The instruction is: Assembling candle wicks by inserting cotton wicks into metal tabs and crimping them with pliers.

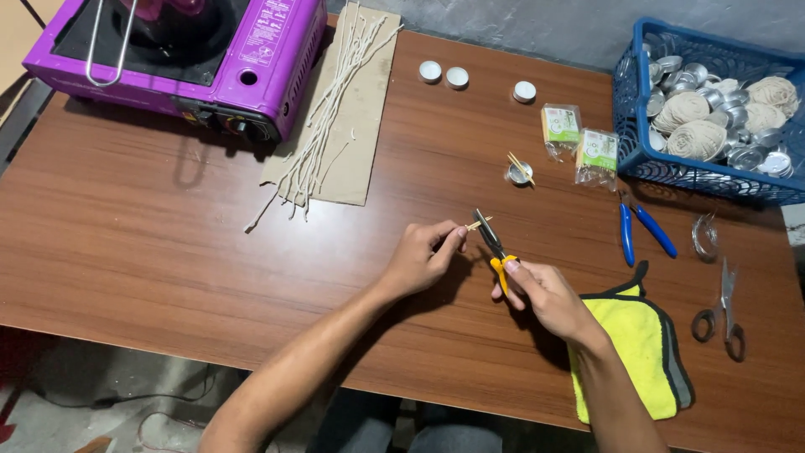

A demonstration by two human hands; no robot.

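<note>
Wooden stick: pinched by the left hand near the table's middle, its tip set between the cutter blades.
Yellow-handled cutters: squeezed by the right hand, blades closed on the stick.
Head view, 3 o'clock of the hands: blue pliers.
5 o'clock: yellow cloth.
11 o'clock: purple stove.

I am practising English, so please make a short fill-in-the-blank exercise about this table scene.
1. The right hand holds cutters with ____ handles.
2. The left hand pinches a thin wooden ____.
3. The basket holding the string balls is ____.
4. The stove is ____.

Missing words: yellow; stick; blue; purple
</note>
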